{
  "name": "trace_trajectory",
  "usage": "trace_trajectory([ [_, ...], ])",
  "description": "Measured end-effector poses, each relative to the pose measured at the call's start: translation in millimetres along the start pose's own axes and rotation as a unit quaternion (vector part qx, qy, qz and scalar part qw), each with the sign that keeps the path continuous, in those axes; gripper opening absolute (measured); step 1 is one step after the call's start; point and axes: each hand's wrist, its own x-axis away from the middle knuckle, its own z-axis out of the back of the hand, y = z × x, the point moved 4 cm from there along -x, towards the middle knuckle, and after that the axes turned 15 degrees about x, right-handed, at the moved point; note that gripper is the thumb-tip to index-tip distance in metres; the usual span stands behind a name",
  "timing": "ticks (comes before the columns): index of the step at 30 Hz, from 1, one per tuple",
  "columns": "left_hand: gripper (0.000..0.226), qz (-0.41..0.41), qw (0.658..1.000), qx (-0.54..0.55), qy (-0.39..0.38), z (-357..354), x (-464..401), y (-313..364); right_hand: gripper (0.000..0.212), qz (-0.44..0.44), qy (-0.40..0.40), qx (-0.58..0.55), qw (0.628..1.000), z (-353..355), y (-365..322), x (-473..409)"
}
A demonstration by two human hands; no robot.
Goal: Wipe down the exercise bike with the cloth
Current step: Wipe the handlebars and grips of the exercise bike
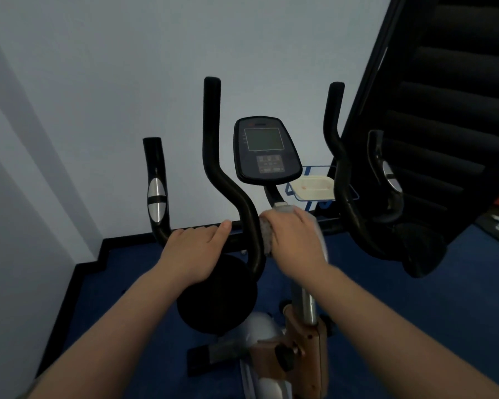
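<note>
The exercise bike [271,214] stood before you on blue floor [415,283], its black handlebars rising toward the pale wall [127,82] and its console [267,149] at the middle. Your left hand [196,249] lay on the crossbar, fingers curled over it — beside the inner left upright. Your right hand [294,237] pressed the grey cloth [267,234] against the bar's centre, just below the console stem — fingers bent over the cloth.
</note>
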Motion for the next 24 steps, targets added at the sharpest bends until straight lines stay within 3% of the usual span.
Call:
trace_trajectory([
  [2, 0.045, -0.008, 1.0, -0.023, -0.006, 0.8, 0.7, 1.1, 0.033, 0.009, 0.04, -0.048, 0.998, -3.6, 0.0, 22.1],
  [5, 0.048, -0.017, 0.998, -0.053, -0.007, -0.1, 1.3, 1.8, 0.033, 0.029, 0.035, -0.016, 0.999, -4.9, 6.1, 22.9],
  [10, 0.041, 0.015, 1.0, 0.009, 0.005, 1.5, 0.2, 1.8, 0.023, 0.013, -0.076, 0.037, 0.996, 5.2, 2.7, -17.8],
  [13, 0.043, 0.029, 0.998, 0.054, 0.02, 2.7, 2.4, -0.2, 0.024, -0.01, -0.009, 0.005, 1.0, 2.6, 0.6, 0.6],
  [16, 0.038, 0.006, 0.999, 0.035, 0.022, 0.2, 1.3, -0.1, 0.04, -0.012, 0.041, -0.055, 0.998, -7.7, -1.6, 29.7],
  [20, 0.039, 0.02, 0.998, 0.059, 0.026, -1.7, -1.7, -3.1, 0.019, 0.004, -0.048, -0.002, 0.999, -6.9, 1.3, -2.8],
  [24, 0.036, 0.029, 0.996, 0.078, 0.041, -0.6, -1.4, -3.0, 0.024, -0.014, -0.083, 0.006, 0.996, -1.7, -0.6, -19.3],
])
